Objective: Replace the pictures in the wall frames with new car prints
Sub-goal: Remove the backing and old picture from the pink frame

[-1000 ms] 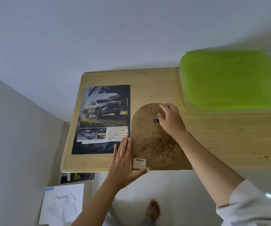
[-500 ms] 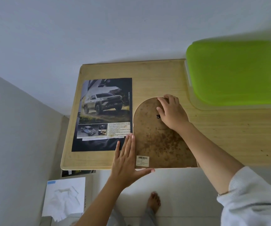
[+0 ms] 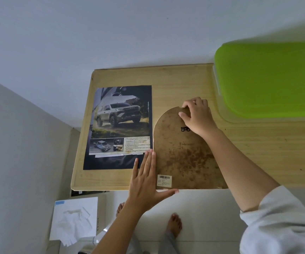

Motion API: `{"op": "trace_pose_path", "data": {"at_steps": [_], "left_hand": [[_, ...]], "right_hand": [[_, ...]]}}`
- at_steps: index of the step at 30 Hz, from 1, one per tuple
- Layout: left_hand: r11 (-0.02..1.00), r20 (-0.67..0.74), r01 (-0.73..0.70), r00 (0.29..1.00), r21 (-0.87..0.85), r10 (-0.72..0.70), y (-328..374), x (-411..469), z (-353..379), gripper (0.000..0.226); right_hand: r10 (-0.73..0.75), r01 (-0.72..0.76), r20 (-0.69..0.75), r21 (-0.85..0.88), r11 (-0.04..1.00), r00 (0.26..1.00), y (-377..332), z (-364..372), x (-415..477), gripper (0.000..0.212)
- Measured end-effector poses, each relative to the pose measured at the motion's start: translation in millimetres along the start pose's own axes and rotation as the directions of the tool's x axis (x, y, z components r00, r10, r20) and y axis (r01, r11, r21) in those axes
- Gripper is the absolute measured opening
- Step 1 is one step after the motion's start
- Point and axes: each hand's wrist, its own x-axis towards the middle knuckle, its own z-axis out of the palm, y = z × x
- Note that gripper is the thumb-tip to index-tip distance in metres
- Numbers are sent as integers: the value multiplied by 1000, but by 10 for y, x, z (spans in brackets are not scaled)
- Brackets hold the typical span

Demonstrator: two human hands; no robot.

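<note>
Head view: arched frame backing being held flat beside a car print

A clear container (image 3: 223, 99) is sitting at the right end of the wooden table (image 3: 258, 147), and its green lid (image 3: 269, 79) is hiding whatever is inside. Below the table's left corner a white box (image 3: 101, 217) is standing on the floor, with crumpled white paper (image 3: 72, 220) lying on it.

The car print (image 3: 120, 125) is lying flat on the table's left half, showing a grey pickup above a strip of small photos and text. Just beside it the brown, stained backing board (image 3: 182, 154) is lying with its arched end away from the person, showing a barcode sticker (image 3: 164, 180) and a black metal hanger (image 3: 184, 129).

The left hand (image 3: 146, 180) is pressing on the board's left edge, fingers straight and together, thumb spread along the bottom edge. The right hand (image 3: 197, 116) is pinching the board's arched top.
</note>
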Motion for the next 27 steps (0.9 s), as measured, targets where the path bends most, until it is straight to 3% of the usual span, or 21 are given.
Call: {"op": "trace_pose_path", "data": {"at_steps": [2,7,11,20,27], "left_hand": [[1000,-5,-1,1000,1,1,3,-4,-9,119],[1000,-5,5,1000,-5,-5,9,-10,-10,118],[1000,-11,0,1000,0,0,11,-11,-13,118],[1000,-5,9,1000,10,-9,7,-6,-4,117],[1000,-9,2,1000,17,-2,-2,-11,5,116]], "right_hand": [[17,-16,-9,12,1000,1000,2,-64,-8,30],[43,-83,163,244,966,986,70,-227,-94,39],[74,-142,208,332,932,975,98,-421,-100,46],[126,-223,215,515,828,968,221,-670,-177,46],[192,-194,67,592,782,979,245,-626,-375,48]]}}
